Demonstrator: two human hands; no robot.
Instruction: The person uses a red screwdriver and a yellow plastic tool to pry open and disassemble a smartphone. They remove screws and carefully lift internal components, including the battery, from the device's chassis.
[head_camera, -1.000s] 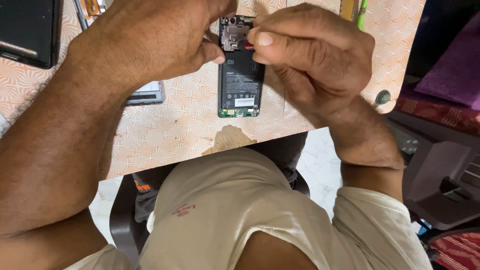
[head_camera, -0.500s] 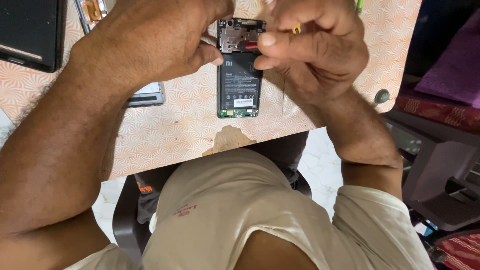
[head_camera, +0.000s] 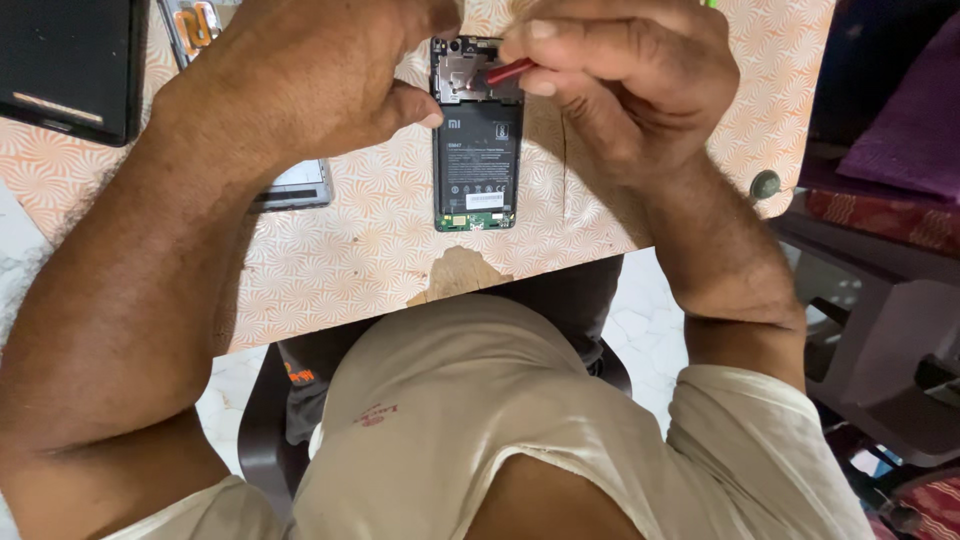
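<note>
An opened phone (head_camera: 476, 135), back cover off and battery showing, is laid flat on the patterned counter (head_camera: 360, 250), near its front edge. It is steadied at its upper left side by the left hand (head_camera: 310, 85), whose fingers are curled against it with the thumb tip touching the frame. A red-tipped tool (head_camera: 510, 71) is pinched in the clenched fingers of the right hand (head_camera: 620, 90) and pressed onto the phone's upper part; a second phone (head_camera: 290, 185) is partly hidden under the left wrist.
</note>
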